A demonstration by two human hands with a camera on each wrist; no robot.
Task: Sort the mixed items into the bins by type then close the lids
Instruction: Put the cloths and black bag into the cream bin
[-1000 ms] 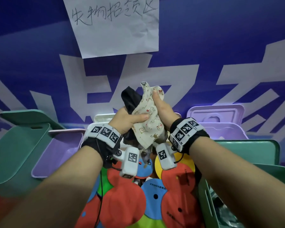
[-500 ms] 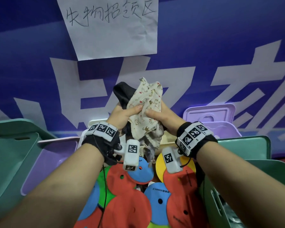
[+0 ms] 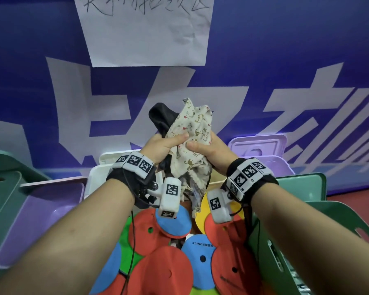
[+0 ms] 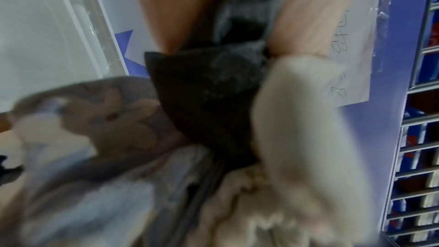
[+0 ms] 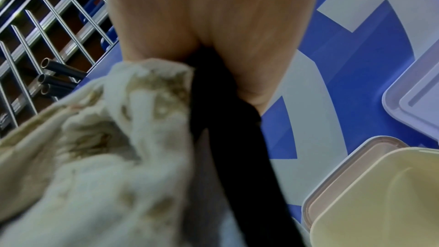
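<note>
Both hands hold a bundle of cloths up over the white bin [image 3: 94,177]. The bundle has a cream cloth with small animal prints [image 3: 192,133], a black cloth [image 3: 160,116] behind it and a grey patterned cloth [image 3: 197,186] hanging below. My left hand [image 3: 164,143] grips the bundle from the left, thumb across the cream cloth. From the right, my right hand [image 3: 207,145] grips it too, thumb meeting the left one. The left wrist view shows the black cloth [image 4: 209,104] and cream cloth [image 4: 297,119] squeezed between fingers. The right wrist view shows the cream cloth [image 5: 106,147] and black cloth [image 5: 225,129].
Below my arms lies a pile of red, blue, green and yellow flat discs [image 3: 168,262]. An open purple bin [image 3: 41,209] and a green bin [image 3: 0,188] stand at left. A purple bin with raised lid [image 3: 262,145] and a green bin [image 3: 296,188] stand at right. A blue wall with a paper sign [image 3: 147,30] is behind.
My right hand has slid down the cream cloth until its thumb meets the left thumb. The bundle stays raised at about the same spot.
</note>
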